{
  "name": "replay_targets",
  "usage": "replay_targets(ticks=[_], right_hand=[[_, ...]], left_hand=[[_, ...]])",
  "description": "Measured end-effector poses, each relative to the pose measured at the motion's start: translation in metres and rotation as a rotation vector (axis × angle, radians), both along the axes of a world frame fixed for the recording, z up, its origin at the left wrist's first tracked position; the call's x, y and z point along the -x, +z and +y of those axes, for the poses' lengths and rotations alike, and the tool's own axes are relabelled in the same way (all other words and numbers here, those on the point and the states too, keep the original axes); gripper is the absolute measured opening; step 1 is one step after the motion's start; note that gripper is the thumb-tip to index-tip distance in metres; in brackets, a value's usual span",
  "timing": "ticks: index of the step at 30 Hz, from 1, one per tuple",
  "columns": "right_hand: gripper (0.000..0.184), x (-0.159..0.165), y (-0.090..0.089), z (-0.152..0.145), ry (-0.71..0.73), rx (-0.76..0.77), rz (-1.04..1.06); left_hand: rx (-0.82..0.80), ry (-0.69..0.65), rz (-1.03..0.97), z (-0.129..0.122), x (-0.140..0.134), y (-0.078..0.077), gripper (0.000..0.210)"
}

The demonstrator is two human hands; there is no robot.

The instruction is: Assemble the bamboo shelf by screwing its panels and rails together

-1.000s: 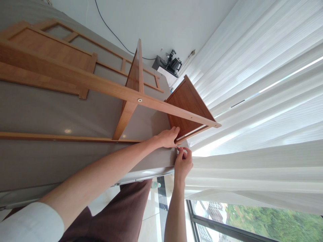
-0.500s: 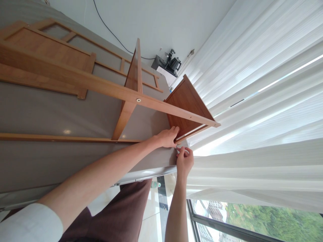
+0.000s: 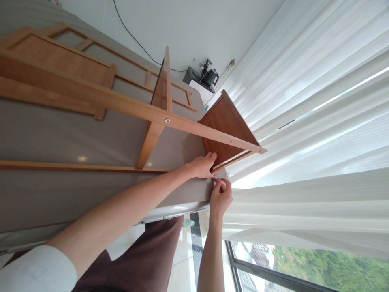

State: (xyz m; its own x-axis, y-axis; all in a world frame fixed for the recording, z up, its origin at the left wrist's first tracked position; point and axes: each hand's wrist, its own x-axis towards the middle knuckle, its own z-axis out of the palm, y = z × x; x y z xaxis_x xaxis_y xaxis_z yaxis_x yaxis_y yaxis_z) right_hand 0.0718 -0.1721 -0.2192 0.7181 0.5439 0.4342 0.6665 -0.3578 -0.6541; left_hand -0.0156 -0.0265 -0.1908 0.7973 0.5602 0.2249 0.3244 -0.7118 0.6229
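A wooden shelf frame lies on its side, with a long rail running across it. An upright middle panel and an end panel join this rail. At the lower corner of the end panel, my left hand is closed around the wood, its fingertips on the inner face. Just below that corner, my right hand pinches a small thin metal piece against the wood's end. Fingers hide most of the piece, so its exact kind is unclear. The lower rail passes behind my left forearm.
The frame rests on a grey-brown covered surface. Another wooden panel and a slatted frame lie farther back. A black kettle stands on a small stand by the wall. White curtains hang on the right, near a window.
My right hand has shifted slightly left and turned a little at the corner. My left hand keeps its hold, and the wooden frame looks unmoved.
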Motion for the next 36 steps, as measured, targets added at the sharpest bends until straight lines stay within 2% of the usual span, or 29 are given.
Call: replay_targets(ticks=[21, 36], right_hand=[[0.036, 0.007, 0.002, 0.000, -0.012, 0.014, -0.072], [0.034, -0.007, 0.001, 0.004, -0.003, 0.027, 0.074]], left_hand=[[0.015, -0.008, -0.003, 0.000, 0.001, 0.000, 0.051], [0.027, -0.010, 0.009, -0.001, 0.003, 0.004, 0.051]])
